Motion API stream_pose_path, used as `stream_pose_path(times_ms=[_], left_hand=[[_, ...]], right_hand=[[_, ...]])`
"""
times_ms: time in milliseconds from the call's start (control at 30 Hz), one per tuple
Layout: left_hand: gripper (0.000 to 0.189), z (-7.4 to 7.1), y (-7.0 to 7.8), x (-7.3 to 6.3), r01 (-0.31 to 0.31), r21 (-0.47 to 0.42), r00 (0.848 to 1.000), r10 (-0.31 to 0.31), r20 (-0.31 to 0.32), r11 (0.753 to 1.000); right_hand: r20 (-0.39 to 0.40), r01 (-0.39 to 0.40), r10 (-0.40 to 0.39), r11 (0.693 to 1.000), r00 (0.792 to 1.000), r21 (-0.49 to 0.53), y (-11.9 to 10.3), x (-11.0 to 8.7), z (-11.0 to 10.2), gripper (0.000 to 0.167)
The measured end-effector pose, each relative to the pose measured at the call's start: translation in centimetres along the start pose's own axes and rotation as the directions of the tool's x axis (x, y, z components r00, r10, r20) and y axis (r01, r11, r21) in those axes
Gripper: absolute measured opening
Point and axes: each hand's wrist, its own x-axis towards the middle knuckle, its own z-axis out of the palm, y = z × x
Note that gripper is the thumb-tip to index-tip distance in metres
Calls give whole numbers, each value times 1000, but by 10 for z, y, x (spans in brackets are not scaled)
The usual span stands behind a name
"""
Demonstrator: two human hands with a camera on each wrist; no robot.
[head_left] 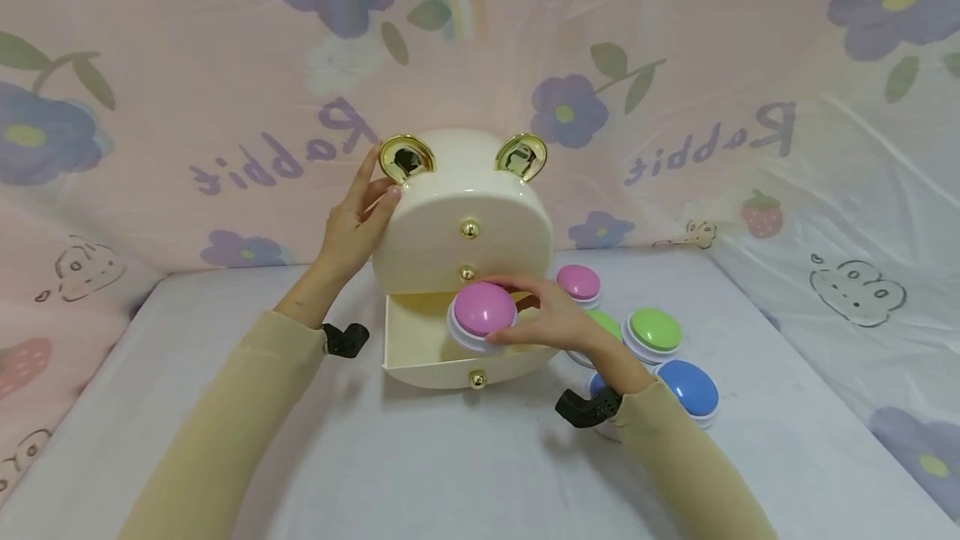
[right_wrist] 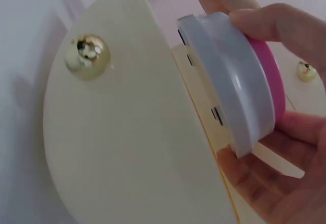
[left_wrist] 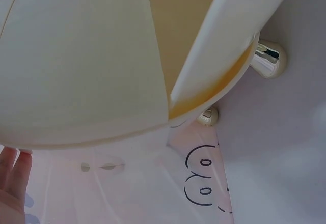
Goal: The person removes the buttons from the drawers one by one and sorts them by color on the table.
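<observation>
A cream bear-shaped drawer box [head_left: 465, 244] with gold ears stands on the table, its bottom drawer [head_left: 420, 369] pulled out. My left hand [head_left: 356, 223] touches the box's left side, fingers extended beside the left ear [head_left: 407, 159] and thumb against the upper front. In the left wrist view, the fingers [left_wrist: 15, 175] meet the box's edge. Between thumb and fingers, my right hand [head_left: 551, 315] grips a pink push button [head_left: 485, 309] with a white base, held over the open drawer. The right wrist view shows the button [right_wrist: 239, 81] tilted near the drawer front [right_wrist: 122, 112].
Right of the box lie several more push buttons: one pink [head_left: 578, 282], green ones [head_left: 655, 329] and blue ones [head_left: 686, 387]. My right forearm partly covers some of them. A patterned cloth [head_left: 465, 73] hangs behind and at the sides. White cloth [head_left: 315, 457] covers the table.
</observation>
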Motion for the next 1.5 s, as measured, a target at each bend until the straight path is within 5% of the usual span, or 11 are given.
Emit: stream_pose_path(times_ms=[400, 767, 1100, 1500], left_hand=[[64, 0, 3, -1, -10, -11, 1000, 10, 10, 1000], [60, -4, 37, -13, -4, -9, 1000, 4, 25, 1000], [62, -2, 3, -1, -15, -14, 1000, 15, 5, 1000], [63, 0, 1, 0, -6, -17, 1000, 6, 5, 1000]], right_hand=[[-37, 13, -14, 999, 999, -33, 9, -12, -24, 66], [-79, -30, 24, 996, 997, -79, 14, -22, -43, 67], [-118, -86, 74, 991, 990, -101, 21, -34, -53, 69], [-180, -132, 103, 979, 978, -156, 31, -49, -77, 66]])
